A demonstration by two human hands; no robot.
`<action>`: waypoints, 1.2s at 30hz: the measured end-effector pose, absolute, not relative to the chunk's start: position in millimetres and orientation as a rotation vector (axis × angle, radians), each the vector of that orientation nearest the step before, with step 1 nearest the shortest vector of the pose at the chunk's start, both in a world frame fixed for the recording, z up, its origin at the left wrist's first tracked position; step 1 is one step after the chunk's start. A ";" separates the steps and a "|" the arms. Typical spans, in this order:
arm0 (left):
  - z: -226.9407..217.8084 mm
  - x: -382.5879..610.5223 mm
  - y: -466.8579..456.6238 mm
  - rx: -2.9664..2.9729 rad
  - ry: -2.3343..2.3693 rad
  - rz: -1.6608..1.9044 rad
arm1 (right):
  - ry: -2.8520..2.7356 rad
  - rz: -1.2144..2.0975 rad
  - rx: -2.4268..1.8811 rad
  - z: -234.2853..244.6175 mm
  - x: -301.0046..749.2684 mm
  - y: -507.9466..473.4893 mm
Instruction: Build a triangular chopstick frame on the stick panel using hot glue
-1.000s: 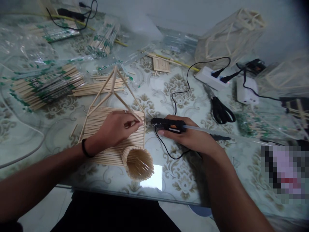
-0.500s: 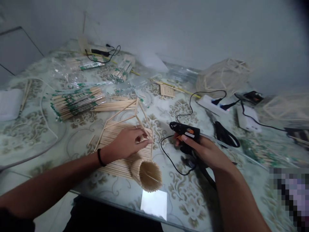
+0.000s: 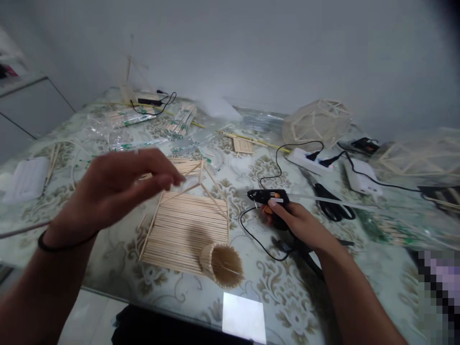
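My left hand [image 3: 118,187] is raised left of the stick model, slightly blurred, with its fingers loosely bent, thumb apart and nothing visible in them. My right hand [image 3: 294,220] is wrapped round the handle of a black hot glue gun [image 3: 268,196], its nozzle pointing left. A clear glue stick [image 3: 323,200] sticks out of the gun's back. Between the hands lies a flat panel of wooden sticks [image 3: 187,225], with a thin stick frame [image 3: 212,196] standing at its far end. A ribbed round cup of sticks [image 3: 223,264] lies tilted at the panel's near right corner, its opening toward me.
Black-handled scissors [image 3: 332,203] lie right of the gun, near a white power strip [image 3: 311,162] with two plugs. Packs of sticks [image 3: 181,120] and a small stick panel [image 3: 242,145] lie farther back. A lattice stick model [image 3: 316,124] stands by the wall.
My left hand has let go of the stick frame and moved up and left, off the panel. My right hand still holds the glue gun. The camera view has shifted slightly.
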State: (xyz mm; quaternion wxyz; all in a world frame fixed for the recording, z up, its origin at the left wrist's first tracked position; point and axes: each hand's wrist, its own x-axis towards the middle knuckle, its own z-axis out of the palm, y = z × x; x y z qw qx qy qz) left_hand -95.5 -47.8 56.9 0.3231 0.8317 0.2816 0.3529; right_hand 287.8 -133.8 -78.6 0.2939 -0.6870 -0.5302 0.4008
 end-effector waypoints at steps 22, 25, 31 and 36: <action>-20.9 -89.7 -11.2 2.290 0.537 0.826 | -1.639 -0.011 -2.274 -68.8 280.5 -126.2; -23.7 -87.5 -12.4 2.309 0.555 0.835 | -1.780 -0.048 -1.859 -33.8 252.8 -126.2; -27.1 -82.7 -16.2 2.336 0.576 0.874 | -2.084 0.143 -1.278 14.0 177.8 -111.3; -29.0 -77.6 -20.4 2.330 0.532 0.944 | -2.078 0.295 -1.217 7.7 164.3 -96.9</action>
